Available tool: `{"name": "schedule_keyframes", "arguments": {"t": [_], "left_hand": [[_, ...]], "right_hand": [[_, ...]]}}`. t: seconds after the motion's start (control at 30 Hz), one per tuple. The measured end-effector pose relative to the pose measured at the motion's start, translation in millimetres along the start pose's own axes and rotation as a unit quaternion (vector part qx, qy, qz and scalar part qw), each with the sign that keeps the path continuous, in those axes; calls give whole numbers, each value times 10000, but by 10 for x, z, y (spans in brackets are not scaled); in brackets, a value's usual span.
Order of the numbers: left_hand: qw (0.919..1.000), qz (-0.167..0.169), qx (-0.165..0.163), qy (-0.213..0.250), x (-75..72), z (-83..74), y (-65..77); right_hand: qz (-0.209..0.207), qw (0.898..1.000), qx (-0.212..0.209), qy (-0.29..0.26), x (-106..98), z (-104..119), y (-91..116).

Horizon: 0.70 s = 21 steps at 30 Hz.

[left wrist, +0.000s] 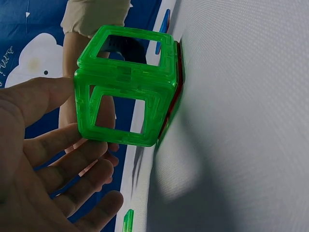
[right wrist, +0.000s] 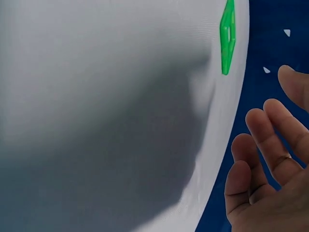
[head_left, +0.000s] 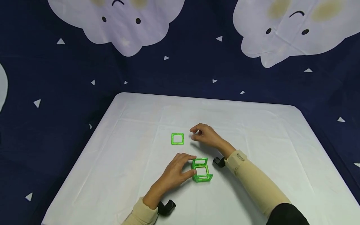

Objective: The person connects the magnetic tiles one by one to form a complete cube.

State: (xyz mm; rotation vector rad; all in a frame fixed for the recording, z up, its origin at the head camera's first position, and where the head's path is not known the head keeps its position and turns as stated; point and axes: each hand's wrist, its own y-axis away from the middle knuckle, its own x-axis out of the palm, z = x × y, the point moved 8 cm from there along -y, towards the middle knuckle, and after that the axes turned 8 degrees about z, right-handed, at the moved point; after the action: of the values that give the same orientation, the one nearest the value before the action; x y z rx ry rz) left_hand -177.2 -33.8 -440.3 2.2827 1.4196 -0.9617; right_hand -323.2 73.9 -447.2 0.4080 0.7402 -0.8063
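Observation:
My left hand (head_left: 174, 170) holds a small box-like structure of green magnetic tiles (head_left: 203, 179) by its left side, between thumb and index finger. In the left wrist view the structure (left wrist: 125, 72) shows square window frames joined at their edges, with a dark red edge along the table side. The other fingers of that hand (left wrist: 53, 159) are spread loosely below it. Farther back, my right hand (head_left: 206, 136) hovers above the table with its fingers loosely bent and nothing in them. Just left of it lies a single green square magnetic tile (head_left: 177, 143), flat and untouched.
A white cloth covers the table (head_left: 135, 125). Behind it hangs a dark blue curtain (head_left: 191, 75) with clouds and small triangles. A thin blue strip (left wrist: 164, 31) shows beyond the structure in the left wrist view. Both wrists carry black devices (head_left: 166, 207).

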Motion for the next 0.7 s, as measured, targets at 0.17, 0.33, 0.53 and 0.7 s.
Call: {"name": "schedule_keyframes", "arguments": {"t": [0.17,0.33,0.53,0.7], "left_hand": [[9999,-2,-3,-123,3,-14,5],[9998,3,-97,-150,4,-5,8],[9996,63,-201,-164,26,6,19],[9996,79,-227,-170,29,-4,22]], "right_hand": [[83,9999,9,148,23,-10,-74],[249,9994,-2,227,52,6,-139],[499,9979,116,385,110,-9,-216],[650,9963,130,552,160,-13,-287]]}}
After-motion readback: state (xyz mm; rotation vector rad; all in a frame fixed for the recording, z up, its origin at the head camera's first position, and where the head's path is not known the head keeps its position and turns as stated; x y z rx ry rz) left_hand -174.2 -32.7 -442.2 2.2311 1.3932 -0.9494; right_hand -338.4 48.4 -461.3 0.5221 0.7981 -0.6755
